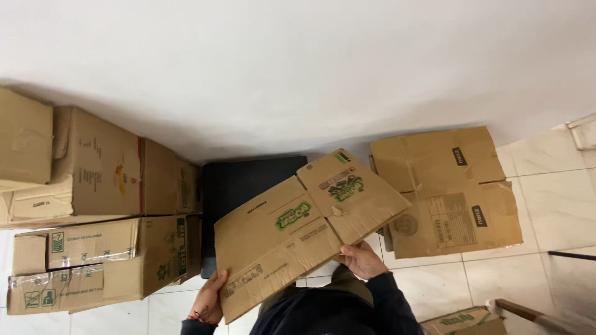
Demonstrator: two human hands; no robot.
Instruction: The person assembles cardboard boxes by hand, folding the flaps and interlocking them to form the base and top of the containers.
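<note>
Between the two hands a flattened cardboard box [310, 226] with green printing was held tilted over the floor, its flaps spread toward the wall. At the box's lower left corner the left hand [210, 301] was closed on the edge, fingers curled under the board. At the box's lower right edge the right hand [362, 259] gripped the rim, thumb on top. Behind the box a black panel [239, 183] leaned against the white wall [298, 68]. Right of the box another flattened carton [450, 192] lay propped at the wall's foot. Left of the box stood stacked taped cartons [93, 211], close to its left edge. Below the box the floor [528, 273] was pale glossy tile, with bare tile showing to the right of the box. A smaller printed carton [462, 321] sat at the bottom right, beside a dark rod [571, 255].
</note>
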